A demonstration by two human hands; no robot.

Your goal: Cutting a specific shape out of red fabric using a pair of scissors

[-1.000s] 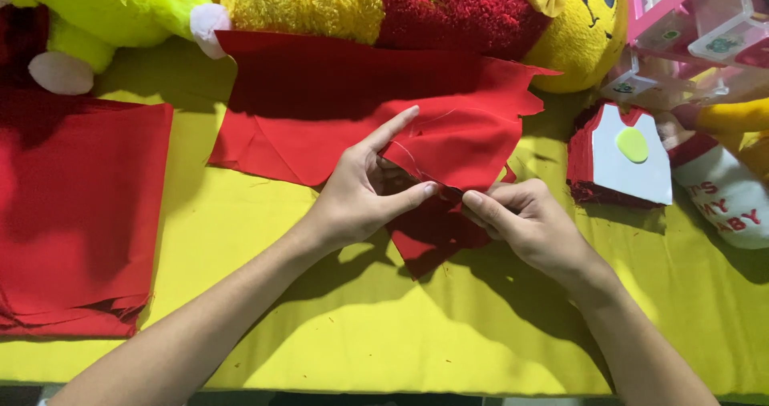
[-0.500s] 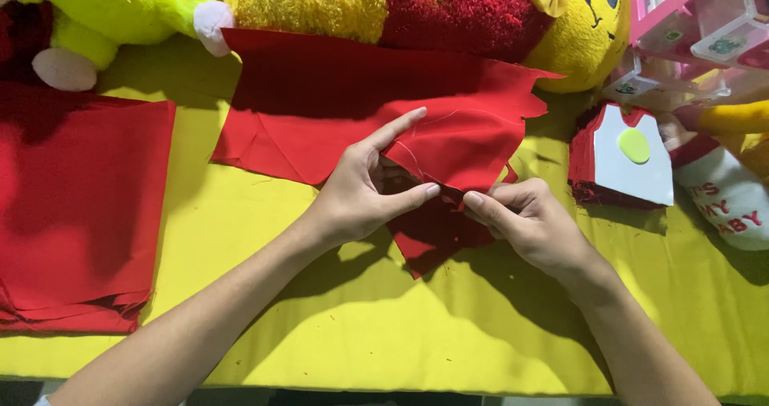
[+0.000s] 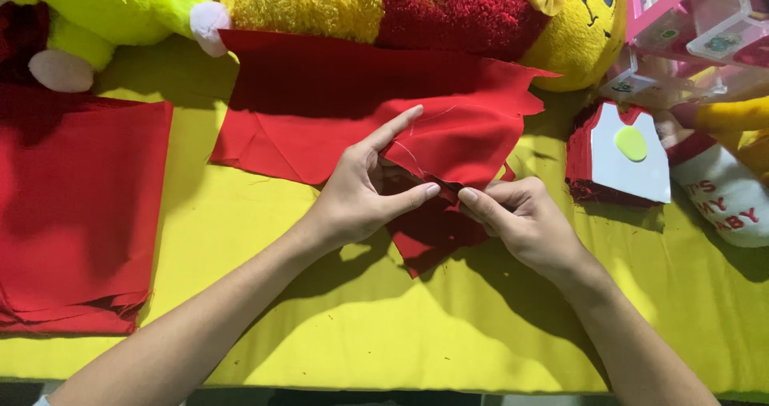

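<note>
Both hands are pinched on the same small red fabric piece [image 3: 432, 230] mid-tabletop: left hand [image 3: 360, 194] with thumb and fingers, index sticking out, right hand [image 3: 521, 218] clamped on its edge. Pink storage drawers [image 3: 689, 14] sit top right, contents too blurry to tell. Folded red cloth stack [image 3: 76, 214] lies far left on the yellow tabletop [image 3: 264, 326].

A table [image 3: 481, 334] is covered by yellow cloth and lit brightly from above, so sharp shadows are cast on it. Pink shelving [image 3: 681, 6] is seen at the upper right corner.
</note>
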